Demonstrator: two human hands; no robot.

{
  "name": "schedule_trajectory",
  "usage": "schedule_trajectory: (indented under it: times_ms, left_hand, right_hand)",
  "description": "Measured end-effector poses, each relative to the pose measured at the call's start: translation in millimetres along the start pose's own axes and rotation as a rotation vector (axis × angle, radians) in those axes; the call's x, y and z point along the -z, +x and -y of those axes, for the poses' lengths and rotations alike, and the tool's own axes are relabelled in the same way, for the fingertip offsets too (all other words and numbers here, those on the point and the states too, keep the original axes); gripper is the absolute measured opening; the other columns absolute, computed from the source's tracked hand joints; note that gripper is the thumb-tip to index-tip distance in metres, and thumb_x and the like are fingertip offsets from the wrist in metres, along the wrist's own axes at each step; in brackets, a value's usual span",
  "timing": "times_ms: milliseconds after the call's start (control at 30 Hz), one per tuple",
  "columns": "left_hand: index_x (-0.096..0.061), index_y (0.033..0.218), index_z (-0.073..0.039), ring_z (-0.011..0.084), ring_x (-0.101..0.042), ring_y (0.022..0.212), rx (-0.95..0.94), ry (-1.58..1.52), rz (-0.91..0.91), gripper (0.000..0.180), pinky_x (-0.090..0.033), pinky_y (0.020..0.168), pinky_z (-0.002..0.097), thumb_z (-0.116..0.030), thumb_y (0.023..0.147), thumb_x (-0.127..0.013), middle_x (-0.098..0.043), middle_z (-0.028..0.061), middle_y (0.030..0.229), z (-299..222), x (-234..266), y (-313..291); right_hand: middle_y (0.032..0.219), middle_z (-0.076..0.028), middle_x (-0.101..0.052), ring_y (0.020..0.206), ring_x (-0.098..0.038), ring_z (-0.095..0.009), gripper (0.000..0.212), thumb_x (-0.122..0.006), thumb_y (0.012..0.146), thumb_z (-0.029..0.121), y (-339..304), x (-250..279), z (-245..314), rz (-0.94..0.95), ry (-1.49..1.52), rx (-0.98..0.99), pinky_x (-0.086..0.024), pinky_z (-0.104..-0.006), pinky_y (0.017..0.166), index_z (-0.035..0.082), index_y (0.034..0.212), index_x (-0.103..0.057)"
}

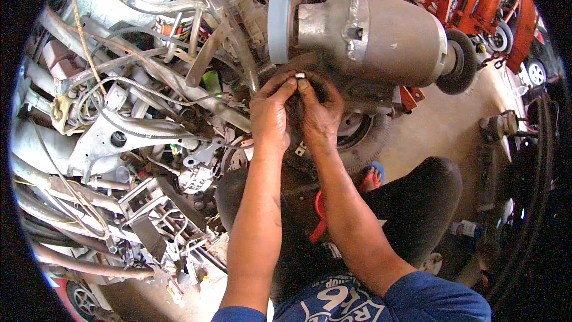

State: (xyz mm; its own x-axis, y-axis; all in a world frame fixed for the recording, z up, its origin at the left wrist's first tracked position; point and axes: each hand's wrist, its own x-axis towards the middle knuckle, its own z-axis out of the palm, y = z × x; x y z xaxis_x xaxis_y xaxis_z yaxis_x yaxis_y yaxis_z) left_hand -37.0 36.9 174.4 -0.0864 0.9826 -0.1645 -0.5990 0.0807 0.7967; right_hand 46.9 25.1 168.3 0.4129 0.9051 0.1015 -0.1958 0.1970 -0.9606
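My left hand (270, 112) and my right hand (322, 110) are close together in the middle of the head view. Both are closed, with thumbs and fingertips pinching a small, pale metal piece (300, 76) between them. Its full shape is too small to make out. Just above the fingertips stands the grey grinding wheel (279, 27) of a bench grinder (387, 39). A gap separates the piece from the wheel. On the grinder's right end sits a dark round wheel (457, 62).
Scrap metal tubes, cables and a grey suspension arm (110, 134) pile up on the left. Below the grinder lies a tyre (372, 143). Orange-red metal frames (476, 3) stand at the far right. A red ring-shaped thing (320, 217) lies by my right forearm.
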Motion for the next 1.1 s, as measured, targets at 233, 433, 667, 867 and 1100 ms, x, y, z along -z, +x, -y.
schedule_trajectory:
  times_ms: [233,433,667,867,1100]
  left_hand:
    - [-0.075,0.108,0.000,0.0141,-0.064,0.092,0.059,0.099,0.005,0.020,-0.048,0.088,0.0273,-0.009,0.090,-0.072,-0.074,0.0048,0.101,-4,13,-11]
    - [-0.073,0.110,-0.002,0.0111,-0.061,0.078,-0.042,0.067,-0.129,0.021,-0.045,0.072,0.0247,-0.013,0.092,-0.071,-0.070,0.0022,0.089,-14,35,-13]
    - [-0.071,0.112,-0.003,0.0113,-0.062,0.083,-0.036,0.177,-0.156,0.023,-0.047,0.074,0.0257,-0.016,0.093,-0.072,-0.069,0.0015,0.093,-17,22,-24]
    - [-0.071,0.111,-0.003,0.0128,-0.063,0.081,0.030,0.268,-0.186,0.024,-0.048,0.075,0.0268,-0.019,0.093,-0.072,-0.070,0.0034,0.092,-18,25,-27]
    - [-0.075,0.111,-0.004,0.0341,-0.071,0.101,0.078,1.386,0.210,0.036,-0.051,0.094,0.0396,-0.032,0.088,-0.072,-0.075,0.0193,0.107,-32,6,-46]
  right_hand:
    - [0.106,-0.009,-0.073,0.097,-0.065,-0.016,0.027,-0.072,0.091,0.013,-26,52,7,0.122,-0.126,-0.054,-0.053,-0.0305,0.086,-0.002,0.113,-0.070]
    - [0.104,-0.016,-0.075,0.089,-0.072,-0.029,0.046,-0.076,0.084,0.034,-83,193,-103,0.844,-1.288,-0.702,-0.056,-0.0397,0.083,-0.004,0.108,-0.070]
    - [0.104,-0.015,-0.075,0.089,-0.071,-0.029,0.039,-0.072,0.087,0.035,-183,286,-277,0.753,-1.375,-0.956,-0.056,-0.0413,0.081,-0.001,0.104,-0.072]
    - [0.103,-0.015,-0.075,0.090,-0.071,-0.028,0.034,-0.069,0.089,0.035,-197,309,-304,0.706,-1.175,-0.930,-0.055,-0.0426,0.080,0.003,0.100,-0.073]
    - [0.102,-0.012,-0.074,0.088,-0.070,-0.025,0.028,-0.069,0.091,0.030,-106,309,-243,0.955,-1.087,-0.506,-0.056,-0.0406,0.076,0.004,0.102,-0.073]
